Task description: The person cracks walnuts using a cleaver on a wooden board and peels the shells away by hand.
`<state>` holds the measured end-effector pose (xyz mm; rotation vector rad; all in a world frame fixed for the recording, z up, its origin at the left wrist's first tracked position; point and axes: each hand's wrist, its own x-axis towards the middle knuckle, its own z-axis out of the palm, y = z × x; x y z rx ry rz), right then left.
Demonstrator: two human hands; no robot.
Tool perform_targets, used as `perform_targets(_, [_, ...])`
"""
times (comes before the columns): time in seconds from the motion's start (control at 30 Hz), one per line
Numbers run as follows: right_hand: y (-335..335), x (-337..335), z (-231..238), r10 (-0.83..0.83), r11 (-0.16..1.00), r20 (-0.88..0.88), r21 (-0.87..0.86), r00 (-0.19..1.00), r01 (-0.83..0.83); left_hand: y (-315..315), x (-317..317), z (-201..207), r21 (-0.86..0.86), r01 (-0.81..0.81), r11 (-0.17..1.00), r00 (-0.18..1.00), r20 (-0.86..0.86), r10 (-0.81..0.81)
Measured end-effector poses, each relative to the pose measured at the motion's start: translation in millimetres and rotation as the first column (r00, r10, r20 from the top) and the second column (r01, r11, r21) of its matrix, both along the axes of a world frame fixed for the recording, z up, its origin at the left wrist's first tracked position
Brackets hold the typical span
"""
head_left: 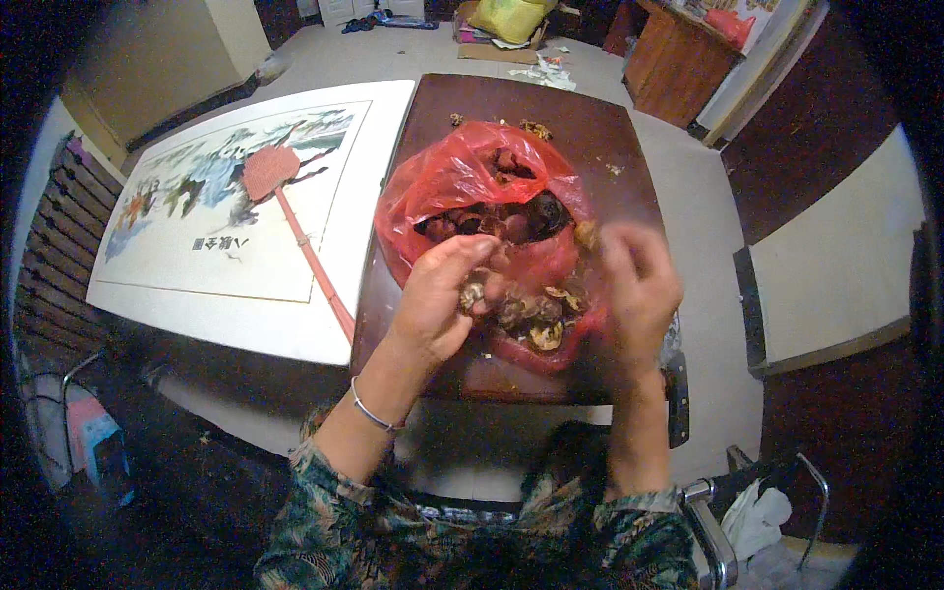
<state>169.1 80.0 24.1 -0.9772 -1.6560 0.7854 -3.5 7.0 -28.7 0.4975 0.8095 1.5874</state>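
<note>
A red plastic bag (418, 202) lies open on the dark red-brown table, with dark reddish-brown round pieces (516, 228) inside it. My left hand (438, 300) is over the bag's near left side, fingers curled and closed, the thumb on top. What it holds is too unclear to name. My right hand (639, 290) is raised at the bag's right side, bent at the fingers and smeared by motion. Beside its fingertips is a small yellowish-brown piece (587, 234); whether the hand holds it is unclear. Between the hands, broken brownish shell-like bits (544, 336) lie on the near part of the bag.
A white board (285, 324) with a painted landscape covers the left of the table, and a pink fly swatter (271, 175) lies across it. More crumbs (536, 129) are scattered behind the bag. On the floor beyond are a cardboard box (492, 51) with a yellow sack (509, 18).
</note>
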Motion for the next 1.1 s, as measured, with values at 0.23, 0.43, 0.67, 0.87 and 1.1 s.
perform_targets(0.23, [185, -42, -19, 0.041, 0.994, 0.426, 0.078, 0.904, -0.082, -9, -10, -6, 0.166, 0.028, 0.986, 0.851, 0.514, -0.110])
perform_targets(0.43, [240, -59, -57, 0.024, 0.994, 0.645, 0.066, 0.764, -0.086, -13, -17, 0, 0.237, 0.042, 0.971, 0.813, 0.556, -0.171])
perform_targets(0.67, [80, -42, 10, 0.231, 0.819, 0.374, 0.424, 0.898, -0.387, -12, -17, -4, 0.270, -0.068, 0.960, 0.854, 0.514, -0.084])
perform_targets(0.87, [-34, -26, -23, 0.327, 0.773, 0.558, 0.306, 0.763, -0.555, -10, 10, -8, 0.297, -0.062, 0.953, 0.870, 0.484, -0.095])
perform_targets(1.1, [-30, -16, -30, 0.447, 0.890, 0.057, -0.124, 0.893, -0.438, -12, 20, -4, 0.300, 0.014, 0.954, 0.968, 0.236, -0.089])
